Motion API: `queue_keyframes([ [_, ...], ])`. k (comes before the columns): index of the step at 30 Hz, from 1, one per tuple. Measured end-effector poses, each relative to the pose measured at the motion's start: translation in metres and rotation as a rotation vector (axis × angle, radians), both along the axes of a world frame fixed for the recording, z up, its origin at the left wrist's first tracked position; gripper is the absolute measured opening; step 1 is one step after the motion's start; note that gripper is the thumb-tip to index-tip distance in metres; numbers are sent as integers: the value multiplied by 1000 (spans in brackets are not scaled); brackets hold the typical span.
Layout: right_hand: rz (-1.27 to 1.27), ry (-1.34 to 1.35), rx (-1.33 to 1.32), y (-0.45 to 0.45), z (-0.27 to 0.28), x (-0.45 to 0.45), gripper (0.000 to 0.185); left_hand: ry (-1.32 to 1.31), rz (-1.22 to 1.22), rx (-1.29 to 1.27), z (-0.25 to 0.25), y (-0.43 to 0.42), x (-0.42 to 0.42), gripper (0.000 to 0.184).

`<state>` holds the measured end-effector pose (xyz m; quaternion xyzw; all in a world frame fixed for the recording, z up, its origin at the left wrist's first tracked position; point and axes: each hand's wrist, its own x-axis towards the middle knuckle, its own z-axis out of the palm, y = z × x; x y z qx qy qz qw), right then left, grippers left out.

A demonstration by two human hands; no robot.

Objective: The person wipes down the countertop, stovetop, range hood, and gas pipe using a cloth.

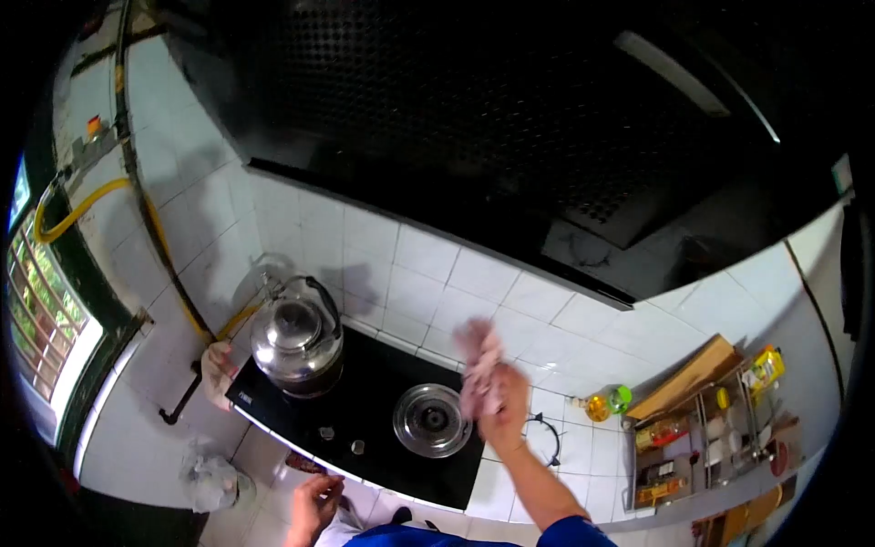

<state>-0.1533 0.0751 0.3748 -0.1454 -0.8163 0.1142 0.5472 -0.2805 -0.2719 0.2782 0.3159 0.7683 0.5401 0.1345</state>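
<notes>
1. The hood (pixel 410 137) fills the upper view, above you and the tiled wall (pixel 419 255).
2. Below it, your stove (pixel 369 385) runs aslant, its left end set higher in view than its right.
3. The kettle (pixel 296 346) stands upright on the stove's left part, near the wall.
4. Your cloth (pixel 476 369) is up at the stove's right end, between the wall and your wrist. Its long axis runs mostly up the view, leaning a little left, with the free end pointing towards the wall and hood. It is blurred, so you may or may not be touching the tiles with it. The step in hand looks to be wiping; the next move, I'd judge, calls for laying the cloth flat on a surface and pressing evenly.
5. Your right hand (pixel 507 401) grips the cloth's lower end, fingers closed round the bunched fabric.
6. The burner (pixel 434 420) lies just left of the cloth, its round metal dish bare of any pot.
7. Your left hand (pixel 313 507) hangs by the stove's front edge, fingers bent; I cannot tell whether they pinch anything.
8. A black ring (pixel 557 444) lies on the tiled counter (pixel 583 460), right of the stove.
9. Smallest, two knobs (pixel 357 447) sit near the front edge.
</notes>
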Motion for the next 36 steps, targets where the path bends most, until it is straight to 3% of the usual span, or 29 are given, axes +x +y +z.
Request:
queue_keyframes([
  [4, -276, 314, 277, 39, 126, 5, 40, -2, -115, 8, 26, 21, -13, 15],
  [9, -571, 446, 605, 52, 214, 34, 56, -1, -278, -11, 46, 31, -54, 15],
  [11, -598, 583, 627, 55, 246, 45, 55, -22, -315, -46, 42, 25, -74, 16],
  [12, -592, 666, 632, 57, 264, 49, 55, 158, -363, 5, 42, 22, -87, 13],
  [14, -421, 864, 577, 75, 296, 51, 57, 146, -368, -6, 31, 18, -110, 13],
  [17, -669, 729, 511, 92, 321, 33, 59, 236, -475, 20, 84, 21, -122, 12],
  [19, -834, 620, 517, 99, 319, 34, 59, 281, -493, 48, 90, 28, -127, 12],
  [21, -600, 640, 528, 103, 325, 40, 60, 343, -502, 94, 99, 36, -130, 14],
  [22, -326, 750, 338, 94, 339, 43, 60, 347, -495, 104, 104, 43, -129, 14],
  [25, -340, 889, 249, 71, 405, 65, 59, 173, -453, 111, 116, 60, -122, 18],
  [26, -366, 884, 355, 64, 427, 70, 60, 181, -435, 122, 125, 68, -119, 18],
  [31, -517, 860, 585, 69, 465, 66, 68, 878, -583, 302, 202, 129, -101, 23],
  [36, -598, 859, 728, 63, 480, 59, 60, 1370, -529, 551, 371, 175, -74, 46],
])
